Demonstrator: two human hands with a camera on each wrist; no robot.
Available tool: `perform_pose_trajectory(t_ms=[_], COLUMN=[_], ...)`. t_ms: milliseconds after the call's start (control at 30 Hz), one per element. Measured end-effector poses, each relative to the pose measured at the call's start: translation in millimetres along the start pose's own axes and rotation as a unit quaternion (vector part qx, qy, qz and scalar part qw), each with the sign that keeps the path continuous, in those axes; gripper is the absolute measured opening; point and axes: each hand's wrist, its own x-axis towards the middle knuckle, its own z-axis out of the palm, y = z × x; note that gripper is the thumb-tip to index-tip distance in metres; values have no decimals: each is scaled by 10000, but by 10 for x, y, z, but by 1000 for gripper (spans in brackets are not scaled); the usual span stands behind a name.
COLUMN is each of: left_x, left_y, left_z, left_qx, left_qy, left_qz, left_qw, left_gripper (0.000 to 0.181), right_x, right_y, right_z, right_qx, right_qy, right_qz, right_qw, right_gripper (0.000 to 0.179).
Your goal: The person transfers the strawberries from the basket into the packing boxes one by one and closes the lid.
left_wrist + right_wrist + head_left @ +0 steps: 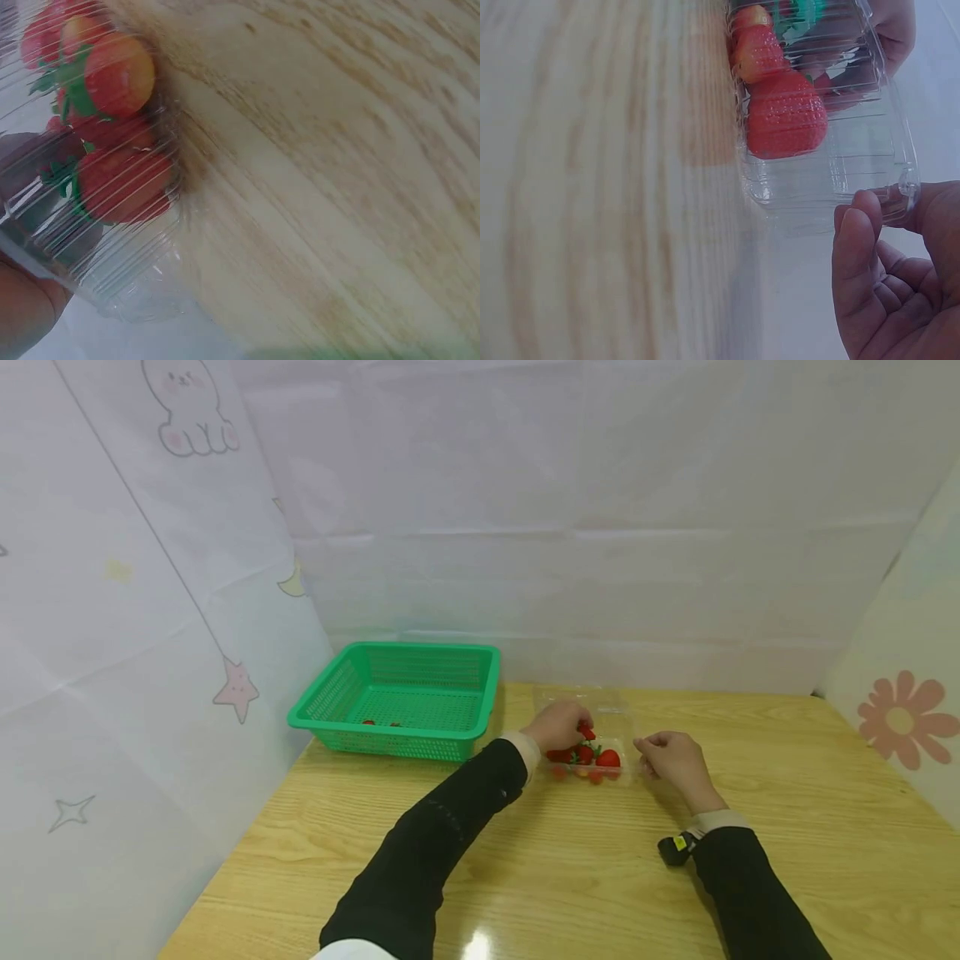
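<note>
Pale printed cloth (pixel 600 452) walls the tabletop (pixel 570 868) at the back and on both sides. Pale wood stretches from the front of the box toward the person, and there is more room to the right of it, as far as the flower-printed side. The green basket (pixel 480 693) sits to the left, near the back cloth and the tabletop's left edge, with a gap of wood between it and the box; a few small red bits show low inside its near wall.

The clear box (pixel 855 161) stands right of the basket, lid (pixel 577 697) open on its far side. The left grip (pixel 557 727) comes in over the box's left part — narrow, fingertips closed around a red strawberry (pixel 587 732) just above the others. The right grip (pixel 675 764) is at the box's right end, thumb and fingertips pinching the rim's corner — narrow too, its other fingers curled.

Beneath the held fruit, more strawberries (pixel 608 760) lie along the box's near side, some with green leaves; the largest red one rests at the right, nearest the right grip.
</note>
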Motion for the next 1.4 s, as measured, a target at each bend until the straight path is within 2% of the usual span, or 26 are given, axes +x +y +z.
perform_pose_trajectory(t_ms=[200, 400, 733, 933, 1233, 1400], left_x=[22, 36, 49, 66, 94, 75], left_y=[24, 36, 41, 20, -18, -14], left_z=[23, 50, 68, 130, 208, 201], left_qx=[132, 354, 210, -106, 449, 498], left_qy=[-45, -88, -286, -530, -551, -653], left_qz=[-14, 45, 6, -135, 65, 33], left_qw=[9999, 9993, 9994, 9984, 9974, 9966], left_gripper=[26, 20, 26, 28, 30, 33], right_x=[25, 23, 17, 1, -1, 3], right_y=[22, 21, -3, -13, -29, -23], right_z=[-3, 6, 10, 7, 8, 6], right_qx=[-65, -25, -95, -104, -103, -90], right_qy=[27, -28, -10, 7, -9, -6], right_qz=[-28, -5, -15, 2, 51, 46], right_qw=[10000, 10000, 10000, 9999, 9999, 9999], right_gripper=[42, 43, 42, 41, 40, 40])
